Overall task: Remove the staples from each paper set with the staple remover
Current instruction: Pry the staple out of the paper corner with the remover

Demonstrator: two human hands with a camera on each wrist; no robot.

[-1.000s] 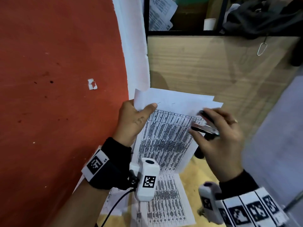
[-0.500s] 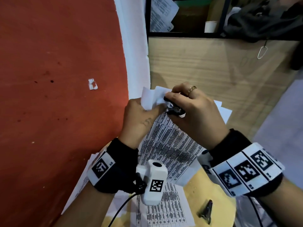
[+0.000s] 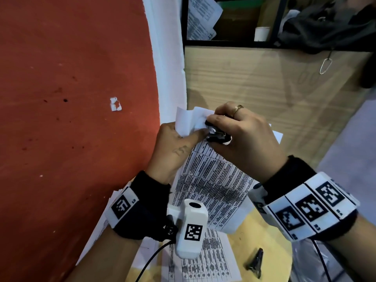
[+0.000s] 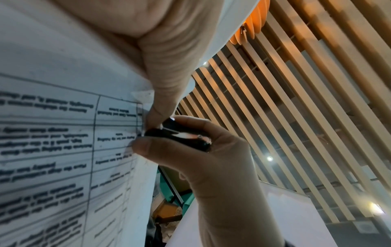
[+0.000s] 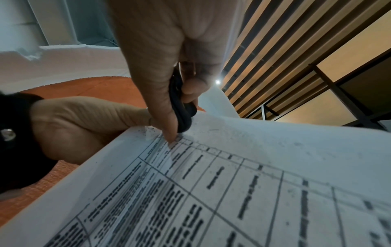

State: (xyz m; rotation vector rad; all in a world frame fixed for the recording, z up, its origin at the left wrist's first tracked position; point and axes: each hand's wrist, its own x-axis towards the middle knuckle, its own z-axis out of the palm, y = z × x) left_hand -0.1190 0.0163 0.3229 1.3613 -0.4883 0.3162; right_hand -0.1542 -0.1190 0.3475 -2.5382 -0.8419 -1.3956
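Two hands up at the paper set's top corner: my left hand pinches the floppy, tearable sheets, my right hand squeezes the staple remover onto them.

Head cam looks down; wrist cams close, upward; all share paper set.

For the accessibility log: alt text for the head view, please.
The right hand squeezes a black staple remover onto the top corner of a paper set, which the left hand grips. More papers lie below.
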